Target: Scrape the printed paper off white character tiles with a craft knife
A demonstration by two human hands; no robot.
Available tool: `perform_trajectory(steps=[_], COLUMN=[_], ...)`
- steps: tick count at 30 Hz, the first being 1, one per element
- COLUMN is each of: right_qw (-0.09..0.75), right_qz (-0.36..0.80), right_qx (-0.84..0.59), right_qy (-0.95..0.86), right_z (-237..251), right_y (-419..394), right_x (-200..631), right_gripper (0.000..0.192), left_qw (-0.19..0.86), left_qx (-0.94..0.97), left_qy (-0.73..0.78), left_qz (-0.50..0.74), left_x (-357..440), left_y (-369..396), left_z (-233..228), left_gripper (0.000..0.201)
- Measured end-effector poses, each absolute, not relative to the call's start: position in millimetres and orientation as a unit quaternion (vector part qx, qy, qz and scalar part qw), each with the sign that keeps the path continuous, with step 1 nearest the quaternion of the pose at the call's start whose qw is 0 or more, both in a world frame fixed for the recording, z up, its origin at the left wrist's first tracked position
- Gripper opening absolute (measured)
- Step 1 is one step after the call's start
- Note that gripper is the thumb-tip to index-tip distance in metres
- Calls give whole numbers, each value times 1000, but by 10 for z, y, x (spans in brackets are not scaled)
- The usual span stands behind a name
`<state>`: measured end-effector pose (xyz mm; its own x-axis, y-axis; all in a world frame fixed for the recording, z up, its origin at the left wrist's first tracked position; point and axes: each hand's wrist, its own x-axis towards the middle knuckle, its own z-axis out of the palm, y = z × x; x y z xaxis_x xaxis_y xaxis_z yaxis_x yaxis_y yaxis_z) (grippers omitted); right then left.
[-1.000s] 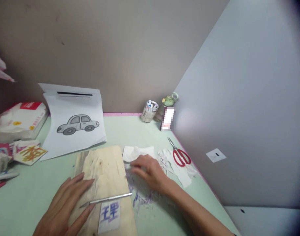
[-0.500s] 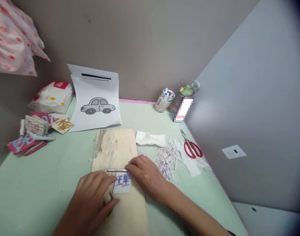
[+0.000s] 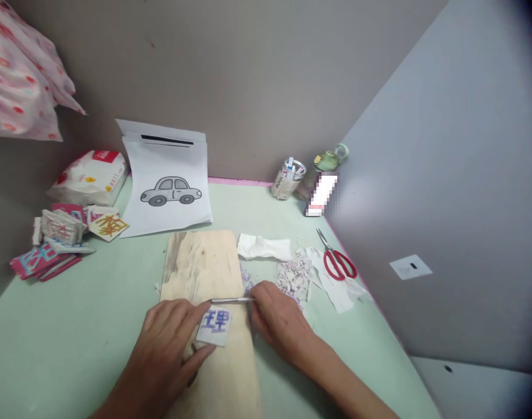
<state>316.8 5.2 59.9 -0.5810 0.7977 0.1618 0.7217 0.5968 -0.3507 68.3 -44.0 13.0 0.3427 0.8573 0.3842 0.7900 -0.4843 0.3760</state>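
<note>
A flat white square tile point(image 3: 214, 327) with a purple hand-drawn character lies slightly turned on the wooden board point(image 3: 204, 262). My left hand point(image 3: 170, 343) rests on the board's left side, its forefinger at the tile's top left corner and its thumb at the lower edge, pinching it. Across the board just above the tile runs a thin silver pen-like tool point(image 3: 231, 301). My right hand point(image 3: 278, 317) is closed round the tool's right end, over the board's right edge. The tool's left tip is close to my left forefinger; whether they touch I cannot tell.
Purple-white shavings point(image 3: 294, 273), a white paper strip point(image 3: 264, 247) and red-handled scissors point(image 3: 339, 265) lie to the right. Lettered pieces point(image 3: 52, 244) are heaped at left, near a tissue pack point(image 3: 91, 177). Behind stand a car picture point(image 3: 167, 215), a tin point(image 3: 287, 181) and a green bottle point(image 3: 329, 160).
My right hand has moved right with the silver tool. The tile has turned slightly, and my left thumb has come onto its lower edge.
</note>
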Motion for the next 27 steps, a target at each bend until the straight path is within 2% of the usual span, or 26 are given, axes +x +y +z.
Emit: perform_trajectory(steps=[5,9,12,17,21,25,27], right_qw=[161,198,201,156,93,111,111], right_qz=[274,355,393,345,297,238,250], right_qx=[-529,-502,-477,-476,-451,-445,-436], right_qy=[-787,-763,-760,-794,-836,-856,-857], right_z=[719,740,688,656,692,699,696], right_y=[20,-22,-85,-232,-296,-298,-292], right_x=[3283,3360,3413,3483,3518,3524,3523], right_gripper=[13,21,22,25,35,39,39], left_qw=[74,89,109,100,81,82,78], left_qx=[804,808,823,813,808,808,809], left_qy=[515,516,494,494,497,502,502], left_qz=[287,271,259,293,305,298,297], left_x=[566,516,571,656,653,637,630], left_y=[-431,-386,-358,-344,-360,-372,-373], left_z=[149,124,79,12,4,2,-4], left_gripper=[43,58,59,55,54,54,56])
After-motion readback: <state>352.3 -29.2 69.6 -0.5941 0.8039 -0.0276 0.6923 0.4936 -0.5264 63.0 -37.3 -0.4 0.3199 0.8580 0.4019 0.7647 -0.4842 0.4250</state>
